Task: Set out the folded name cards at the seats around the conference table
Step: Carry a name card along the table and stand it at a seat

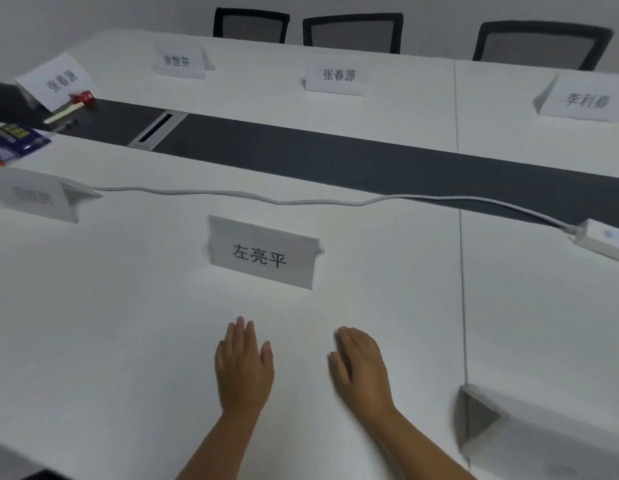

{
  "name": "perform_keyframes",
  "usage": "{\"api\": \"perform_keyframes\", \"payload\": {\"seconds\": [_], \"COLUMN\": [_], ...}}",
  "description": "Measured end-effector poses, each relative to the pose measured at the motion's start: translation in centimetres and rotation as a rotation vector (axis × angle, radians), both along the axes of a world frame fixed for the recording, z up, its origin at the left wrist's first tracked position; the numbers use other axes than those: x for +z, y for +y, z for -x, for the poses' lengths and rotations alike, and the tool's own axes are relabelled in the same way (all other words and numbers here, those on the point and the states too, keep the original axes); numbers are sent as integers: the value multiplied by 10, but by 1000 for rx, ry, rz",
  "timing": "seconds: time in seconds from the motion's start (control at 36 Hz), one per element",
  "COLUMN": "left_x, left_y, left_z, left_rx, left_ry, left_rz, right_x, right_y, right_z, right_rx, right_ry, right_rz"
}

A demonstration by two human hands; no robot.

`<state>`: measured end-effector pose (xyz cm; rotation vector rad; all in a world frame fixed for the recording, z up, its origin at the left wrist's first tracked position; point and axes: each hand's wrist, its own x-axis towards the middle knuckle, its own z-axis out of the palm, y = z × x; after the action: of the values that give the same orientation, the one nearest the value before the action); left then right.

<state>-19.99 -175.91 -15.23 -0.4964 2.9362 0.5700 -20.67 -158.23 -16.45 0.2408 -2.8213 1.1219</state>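
Your left hand (244, 370) and right hand (361, 367) lie flat on the white table (93, 323), fingers straight, holding nothing, just short of the nearest name card (263, 252), which stands upright. Near side: cards also stand at the left (34, 199) and lower right (543, 438). Far side: three cards (337, 76) face the mesh chairs (353, 32); a fourth leans at far left (57, 81). Placement looks nearly complete. A white cable (266, 199) runs across to a power strip (602, 239), beside the dark centre strip (335, 157).
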Motion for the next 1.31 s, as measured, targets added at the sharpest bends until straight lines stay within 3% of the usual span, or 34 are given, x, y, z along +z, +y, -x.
{"api": "perform_keyframes", "payload": {"seconds": [0.14, 0.22, 0.39, 0.56, 0.61, 0.86, 1.08, 1.19, 1.31], "left_x": [5, 22, 48, 66, 66, 75, 87, 84, 100], "left_y": [28, 57, 123, 199, 219, 245, 257, 275, 309], "left_z": [-47, -67, -84, -94, -99, -96, -101, -104, -122], "left_rx": [-106, -209, -359, -409, -392, -287, -220, -272, -415], "left_ry": [-126, -177, -64, -130, -107, 0, 94, 181, 123], "left_rz": [91, 33, -392, -725, -722, -723, -659, -704, -712], "right_x": [5, 18, 56, 78, 80, 79, 87, 101, 119], "right_y": [35, 67, 159, 243, 264, 290, 291, 304, 328], "right_z": [-67, -106, -173, -203, -203, -169, -177, -202, -237], "right_rx": [21, -82, -428, -822, -859, -652, -712, -798, -904], "right_ry": [-92, -156, -142, -63, -115, -291, -183, -128, -69], "right_rz": [24, 115, 214, 266, 312, 474, 429, 420, 421]}}
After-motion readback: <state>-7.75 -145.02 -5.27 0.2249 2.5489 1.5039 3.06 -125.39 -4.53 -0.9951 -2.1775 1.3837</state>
